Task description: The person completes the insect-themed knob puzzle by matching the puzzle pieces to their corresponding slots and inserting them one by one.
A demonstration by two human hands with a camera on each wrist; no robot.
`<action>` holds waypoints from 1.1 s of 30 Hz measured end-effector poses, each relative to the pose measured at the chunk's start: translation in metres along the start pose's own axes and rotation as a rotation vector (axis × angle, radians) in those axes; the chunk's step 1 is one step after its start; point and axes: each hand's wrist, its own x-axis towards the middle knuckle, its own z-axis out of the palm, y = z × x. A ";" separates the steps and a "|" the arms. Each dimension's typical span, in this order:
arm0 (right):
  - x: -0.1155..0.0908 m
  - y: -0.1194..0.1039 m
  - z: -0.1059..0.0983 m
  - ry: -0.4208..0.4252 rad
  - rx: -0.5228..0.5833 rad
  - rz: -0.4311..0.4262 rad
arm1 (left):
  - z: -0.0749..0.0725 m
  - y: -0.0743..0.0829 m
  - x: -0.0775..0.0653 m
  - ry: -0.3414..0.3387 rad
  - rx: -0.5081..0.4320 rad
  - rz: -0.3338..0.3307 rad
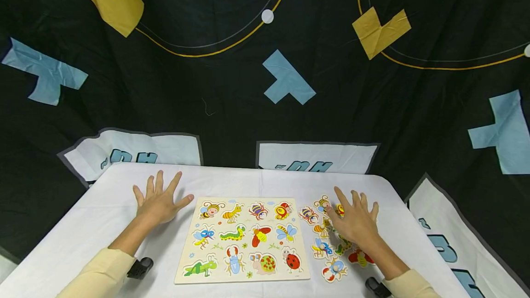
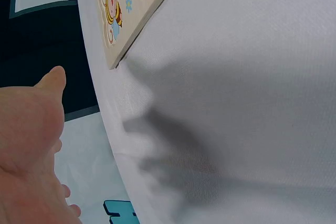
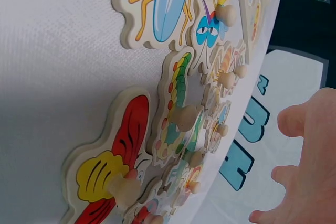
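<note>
My left hand (image 1: 157, 203) is spread above the white cloth, left of a wooden insect puzzle board (image 1: 242, 240), and touches nothing. Its thumb (image 2: 54, 81) points toward the board's corner in the left wrist view. Over at the right, my right hand (image 1: 355, 220) hovers with parted fingers above loose insect puzzle pieces, holding none. Among these are a red-winged piece (image 3: 123, 156), a green caterpillar piece (image 3: 176, 103) and a blue beetle piece (image 3: 170, 9), each with a wooden knob. In the head view the hand hides some pieces.
A white-covered table (image 1: 232, 180) carries the board and pieces. Behind it hangs a black cloth (image 1: 223, 100) with yellow and blue shapes. White lettered panels (image 1: 316, 155) show behind the table's far edge. Each wrist carries a small black device (image 1: 140, 268).
</note>
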 end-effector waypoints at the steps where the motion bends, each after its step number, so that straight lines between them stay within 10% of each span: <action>1: 0.000 0.000 0.000 0.000 -0.001 -0.001 | 0.000 0.000 0.000 0.000 0.003 -0.001; 33: 0.007 -0.004 0.006 -0.086 0.191 0.013 | -0.001 -0.002 -0.010 -0.124 -0.136 0.085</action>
